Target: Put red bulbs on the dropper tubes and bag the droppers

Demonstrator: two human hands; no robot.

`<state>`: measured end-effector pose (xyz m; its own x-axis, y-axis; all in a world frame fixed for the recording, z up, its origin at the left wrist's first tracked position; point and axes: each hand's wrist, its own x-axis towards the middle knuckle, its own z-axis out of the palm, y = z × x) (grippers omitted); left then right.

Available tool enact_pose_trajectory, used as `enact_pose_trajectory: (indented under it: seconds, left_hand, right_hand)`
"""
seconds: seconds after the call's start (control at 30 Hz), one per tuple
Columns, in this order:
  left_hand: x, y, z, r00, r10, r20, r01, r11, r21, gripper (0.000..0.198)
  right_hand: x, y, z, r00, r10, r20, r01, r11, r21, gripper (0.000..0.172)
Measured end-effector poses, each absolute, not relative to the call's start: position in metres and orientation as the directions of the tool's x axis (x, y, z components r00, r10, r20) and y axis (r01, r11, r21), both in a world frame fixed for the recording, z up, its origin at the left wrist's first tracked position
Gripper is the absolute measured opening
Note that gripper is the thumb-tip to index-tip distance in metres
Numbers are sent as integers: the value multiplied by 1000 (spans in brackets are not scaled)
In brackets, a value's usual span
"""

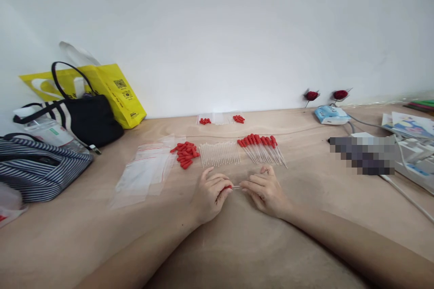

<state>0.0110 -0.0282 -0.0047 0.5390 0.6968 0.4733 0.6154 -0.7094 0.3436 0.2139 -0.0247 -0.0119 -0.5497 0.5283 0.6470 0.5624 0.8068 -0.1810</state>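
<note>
Between the thumb and fingers of my left hand (212, 193) is a red rubber bulb (229, 187), mostly covered by the fingers. My right hand (264, 192) pinches a thin clear glass tube (236, 187), which reaches across to the bulb. Whether the tube sits inside the bulb is hidden. Just beyond the hands lies a row of clear glass tubes (219, 154). Left of that row is a pile of loose red bulbs (185, 154). To its right, several droppers (262, 146) with red bulbs on their tubes lie fanned out.
Clear zip bags (142, 169) lie at left. More bags (222, 118) with red bulbs rest by the wall. A yellow bag (115, 95), a black handbag (95, 119) and a striped pouch (47, 169) stand far left. A blue tissue pack (332, 115) and a power strip (418, 171) are at right.
</note>
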Motion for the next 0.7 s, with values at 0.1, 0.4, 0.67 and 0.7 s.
enact_pose_trajectory:
  seconds: [0.1,0.4,0.67,0.7]
  left_hand:
    - [13,-29,-7,556,655,513,576,-748,330,15]
    - [15,-30,-6,590,611,528,545,-784,298,15]
    - [8,-24,-5,558,663,499,596,-739,314,11]
    - [6,-23,-5,557,663,500,604,-737,305,11]
  right_hand:
    - [213,-25,-11,-555,510,657,549,818,-172,24]
    - [209,-25,-14,-601,496,627,529,835,-152,26]
    - [209,-22,-13,-581,560,591,546,806,-227,24]
    - [210,-21,-12,-575,566,590,547,803,-238,24]
